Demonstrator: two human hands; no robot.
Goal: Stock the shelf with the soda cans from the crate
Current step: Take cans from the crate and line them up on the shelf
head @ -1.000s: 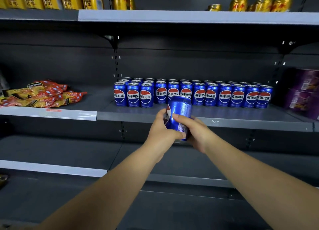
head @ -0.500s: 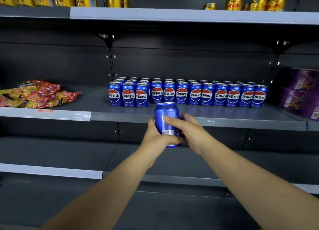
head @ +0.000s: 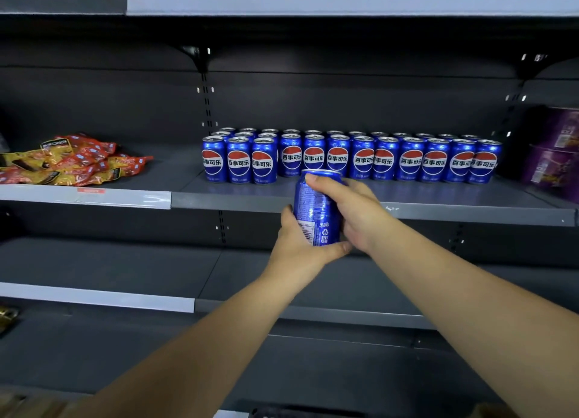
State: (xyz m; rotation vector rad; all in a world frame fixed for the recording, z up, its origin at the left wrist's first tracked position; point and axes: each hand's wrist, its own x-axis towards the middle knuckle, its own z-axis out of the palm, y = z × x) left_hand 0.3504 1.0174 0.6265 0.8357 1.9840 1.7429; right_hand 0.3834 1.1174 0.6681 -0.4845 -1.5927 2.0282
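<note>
1. I am watching the left hand (head: 300, 248) cupping the base of a blue aluminium soda can (head: 318, 210), thumb curling under it.
2. The right hand (head: 354, 210) is clamping the same can, fingers wrapping over its rim.
3. The can is hanging upright just before the grey metal shelf (head: 438, 212) lip.
4. Matching blue cola cans (head: 385, 160) are standing in rows on that shelf.
5. Red-and-yellow snack packets (head: 72, 160) are lying far left, with purple cartons (head: 554, 148) sitting far right.

Soft, fairly bright light comes from above and in front. Deep shadow lies under the upper shelf (head: 344, 4) across the back panel (head: 344, 104). White glints streak the held Pepsi can (head: 318, 210). Wide-angle bending curves shelf edges; the purple boxes (head: 554, 154) at right are blurred
</note>
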